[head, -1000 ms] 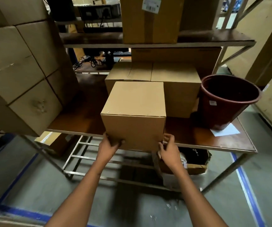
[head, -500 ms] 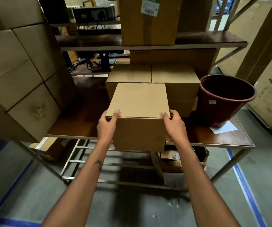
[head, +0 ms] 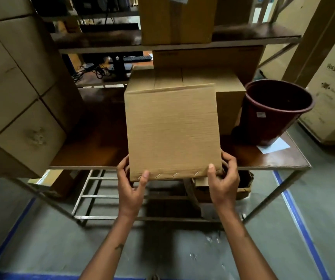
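Stacked cartons (head: pixel 17 87): are filling the left side, beside the surface.
Surface (head: pixel 93 150): a brown board on a metal frame, is carrying the boxes and the bucket.
Cardboard box (head: pixel 172 132): is being held tilted over the front edge of the surface, with its broad stapled face looking at the camera.
Larger box (head: pixel 229 102): is standing just behind it.
Bucket (head: pixel 273 116): dark red, is standing upright on the right, near the larger box.
Left hand (head: pixel 131 186): its grip is holding the lower left corner of the cardboard box, thumb lying on the face.
Right hand (head: pixel 223 180): its grip is holding the lower right corner in the same way.
Paper sheet (head: pixel 273 147): is lying flat, beside the bucket's base.
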`<state>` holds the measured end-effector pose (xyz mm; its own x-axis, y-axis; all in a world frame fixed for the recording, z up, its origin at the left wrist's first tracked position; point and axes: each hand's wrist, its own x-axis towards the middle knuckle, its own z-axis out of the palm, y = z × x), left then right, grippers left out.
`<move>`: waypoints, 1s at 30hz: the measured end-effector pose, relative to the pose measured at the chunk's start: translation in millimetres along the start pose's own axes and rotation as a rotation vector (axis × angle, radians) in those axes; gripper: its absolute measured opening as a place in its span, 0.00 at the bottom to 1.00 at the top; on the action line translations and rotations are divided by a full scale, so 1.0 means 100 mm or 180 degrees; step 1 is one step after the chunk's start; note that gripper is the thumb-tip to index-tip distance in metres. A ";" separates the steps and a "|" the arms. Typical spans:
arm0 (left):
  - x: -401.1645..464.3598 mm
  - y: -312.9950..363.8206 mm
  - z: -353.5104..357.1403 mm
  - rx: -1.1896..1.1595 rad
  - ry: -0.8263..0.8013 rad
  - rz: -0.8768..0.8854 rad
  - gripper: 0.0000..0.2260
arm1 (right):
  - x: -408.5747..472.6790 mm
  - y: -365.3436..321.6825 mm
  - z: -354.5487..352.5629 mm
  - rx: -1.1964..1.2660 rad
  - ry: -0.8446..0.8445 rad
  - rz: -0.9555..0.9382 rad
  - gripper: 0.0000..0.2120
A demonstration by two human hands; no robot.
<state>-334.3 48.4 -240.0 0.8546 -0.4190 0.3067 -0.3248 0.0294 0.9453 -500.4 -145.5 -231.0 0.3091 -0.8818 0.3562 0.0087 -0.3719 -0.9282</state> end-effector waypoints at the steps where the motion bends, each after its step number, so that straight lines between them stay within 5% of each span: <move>1: 0.02 -0.03 0.00 0.0004 -0.0059 0.0017 0.34 | 0.01 0.00 0.00 0.0058 -0.0003 -0.0027 0.24; 14: 0.21 -0.95 0.07 0.1003 -0.0601 -0.0497 0.36 | -0.06 0.73 0.14 -0.1077 -0.0837 0.1055 0.33; 22: 0.52 -0.94 0.09 0.0832 -0.0757 -0.0746 0.35 | 0.14 0.56 0.16 -0.1155 -0.0942 0.1070 0.26; 30: 0.73 -0.33 0.27 0.0593 -0.0130 -0.0003 0.60 | 0.25 0.56 0.17 -0.0860 -0.0870 0.0797 0.38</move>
<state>-272.7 -7.7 -252.0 0.8391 -0.4556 0.2973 -0.3965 -0.1379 0.9076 -476.5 -183.2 -275.9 0.5100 -0.8588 0.0493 -0.3353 -0.2513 -0.9080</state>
